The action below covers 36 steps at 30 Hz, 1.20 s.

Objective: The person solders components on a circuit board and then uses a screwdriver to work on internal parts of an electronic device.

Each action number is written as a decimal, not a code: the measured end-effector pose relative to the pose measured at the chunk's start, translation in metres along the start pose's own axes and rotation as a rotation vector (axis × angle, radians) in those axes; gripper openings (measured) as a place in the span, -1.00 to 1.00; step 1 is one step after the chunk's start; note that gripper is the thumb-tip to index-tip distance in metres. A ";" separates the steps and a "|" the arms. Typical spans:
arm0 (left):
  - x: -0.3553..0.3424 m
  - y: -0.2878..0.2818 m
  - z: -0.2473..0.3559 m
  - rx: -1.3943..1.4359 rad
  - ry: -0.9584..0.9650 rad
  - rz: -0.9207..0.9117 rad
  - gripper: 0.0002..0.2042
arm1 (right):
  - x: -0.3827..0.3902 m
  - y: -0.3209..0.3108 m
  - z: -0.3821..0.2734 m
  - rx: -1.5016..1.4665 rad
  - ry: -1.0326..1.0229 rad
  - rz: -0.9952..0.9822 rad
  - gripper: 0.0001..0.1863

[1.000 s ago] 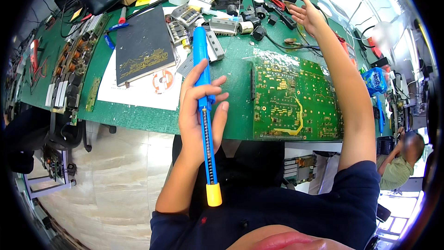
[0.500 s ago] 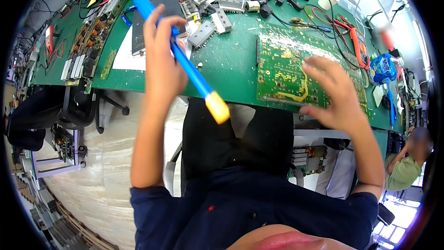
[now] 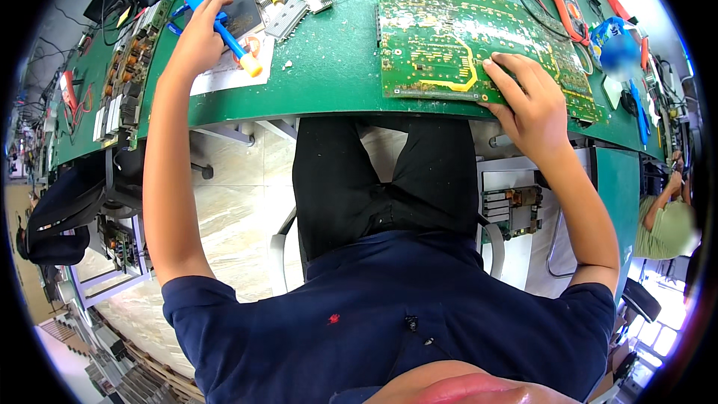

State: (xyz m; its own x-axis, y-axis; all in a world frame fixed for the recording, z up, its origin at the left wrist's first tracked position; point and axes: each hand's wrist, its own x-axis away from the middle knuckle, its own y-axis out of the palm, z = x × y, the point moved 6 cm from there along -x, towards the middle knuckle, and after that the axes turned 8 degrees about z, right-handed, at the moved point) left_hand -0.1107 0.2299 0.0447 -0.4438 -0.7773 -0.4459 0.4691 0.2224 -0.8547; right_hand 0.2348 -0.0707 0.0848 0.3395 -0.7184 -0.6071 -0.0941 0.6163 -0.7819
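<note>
At the left, my left hand (image 3: 198, 41) has its fingers closed round a blue solder sucker (image 3: 236, 46) with a yellow end. The tool slants across a black notebook (image 3: 238, 6) and white paper (image 3: 224, 78), its yellow end toward me. Whether it rests on them I cannot tell. On the right, my right hand (image 3: 532, 101) grips the near edge of a large green circuit board (image 3: 426, 52), fingers on top and thumb at the rim. The board lies flat, its solder joints and gold traces facing up.
Metal heatsink parts (image 3: 288, 19) lie behind the paper. A long populated board (image 3: 127, 67) stands far left. Beyond the green board are a red multimeter (image 3: 568, 11), cables and a blue packet (image 3: 615, 45). Another person (image 3: 666, 224) sits at the far right.
My left hand has moved left and down toward the notebook with the solder sucker. The right hand has come down from above the board onto its near edge. The view has shifted.
</note>
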 end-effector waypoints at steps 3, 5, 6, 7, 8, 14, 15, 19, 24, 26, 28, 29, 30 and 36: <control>0.013 -0.008 0.017 -0.059 -0.030 0.056 -0.38 | -0.004 -0.004 0.001 0.002 -0.001 0.049 -0.46; 0.022 -0.017 0.033 -0.089 -0.032 0.154 -0.45 | -0.012 -0.010 0.006 -0.006 0.025 0.077 -0.53; 0.028 -0.022 0.043 -0.089 -0.033 0.228 -0.49 | -0.016 -0.012 0.007 -0.023 0.023 0.062 -0.54; 0.032 -0.028 0.056 -0.088 -0.031 0.303 -0.53 | -0.020 -0.014 0.009 -0.035 0.022 0.048 -0.55; 0.036 -0.038 0.083 -0.002 0.102 0.451 -0.68 | -0.021 -0.015 0.015 -0.046 0.038 0.040 -0.56; 0.071 -0.002 0.174 0.906 -0.084 0.400 -0.87 | -0.051 -0.021 0.067 -0.354 0.333 -0.073 -0.72; 0.071 0.010 0.179 0.956 -0.128 0.406 -0.85 | -0.058 -0.019 0.079 -0.399 0.368 -0.103 -0.73; 0.054 0.019 0.196 0.835 -0.040 0.479 -0.82 | -0.080 -0.002 0.124 -0.487 0.352 -0.119 -0.70; 0.025 0.047 0.208 0.719 0.017 0.192 -0.74 | -0.119 -0.014 0.113 -0.588 0.588 -0.109 -0.70; 0.023 0.059 0.214 0.745 -0.055 0.145 -0.68 | -0.130 -0.003 0.131 -0.676 0.489 -0.121 -0.68; 0.021 0.072 0.219 0.752 -0.102 0.086 -0.52 | -0.140 0.003 0.140 -0.688 0.451 -0.177 -0.66; 0.020 0.075 0.221 0.777 -0.129 0.084 -0.47 | -0.145 0.007 0.143 -0.697 0.430 -0.204 -0.65; 0.020 0.077 0.224 0.800 -0.157 0.081 -0.42 | -0.148 0.010 0.146 -0.698 0.384 -0.192 -0.63; 0.010 0.100 0.247 1.377 -0.502 -0.220 -0.17 | -0.157 0.009 0.155 -0.706 0.363 -0.200 -0.62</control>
State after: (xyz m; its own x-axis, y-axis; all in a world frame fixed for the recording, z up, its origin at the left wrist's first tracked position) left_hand 0.1201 0.0991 0.0202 -0.4309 -0.9016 0.0373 0.8939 -0.4208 0.1548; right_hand 0.3256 0.0977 0.1946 0.0995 -0.9276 -0.3601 -0.6723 0.2042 -0.7116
